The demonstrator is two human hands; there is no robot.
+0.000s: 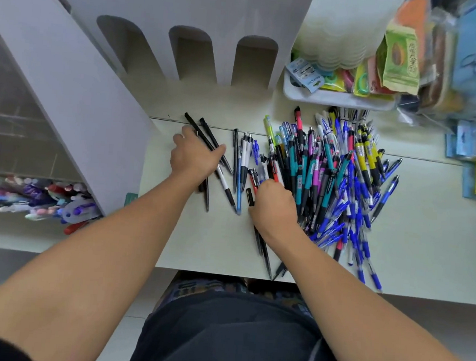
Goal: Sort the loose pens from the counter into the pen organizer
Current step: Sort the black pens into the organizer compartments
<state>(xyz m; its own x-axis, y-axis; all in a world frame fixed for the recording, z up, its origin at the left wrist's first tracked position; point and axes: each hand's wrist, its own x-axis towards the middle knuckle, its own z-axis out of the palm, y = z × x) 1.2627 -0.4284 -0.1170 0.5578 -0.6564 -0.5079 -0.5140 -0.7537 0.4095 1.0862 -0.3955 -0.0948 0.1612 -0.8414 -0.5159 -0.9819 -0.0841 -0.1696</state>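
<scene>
Seen from above, a pale cream counter [198, 234] carries a large heap of loose plastic pens [342, 183], mostly blue, teal, purple and yellow, spread over its right-hand middle and reaching to the near edge. A few separate pens lie just left of the heap: a black and white pen [226, 186] and a blue pen [239, 192], side by side, pointing toward the near edge.

Both bare forearms reach in from the near edge. The left hand [194, 155] lies palm down near the counter's far middle, its fingers curled over a small bundle of slim black pens [203, 132]; the pens stick out beyond the fingers toward the far edge and below the wrist toward the near edge. The right hand [274, 206] sits at the left edge of the heap, fingers curled down and gripping several dark pens [264, 250], whose tips trail back along the wrist to the near edge. Its fingertips are hidden, so the exact pinch cannot be told.

A tall white pen organizer with three arched slots [189, 54] stands along the far edge. At the far right corner a white tray of packaged goods [337, 97] stands. Lower left, a compartment holds pastel pens [36, 198].
</scene>
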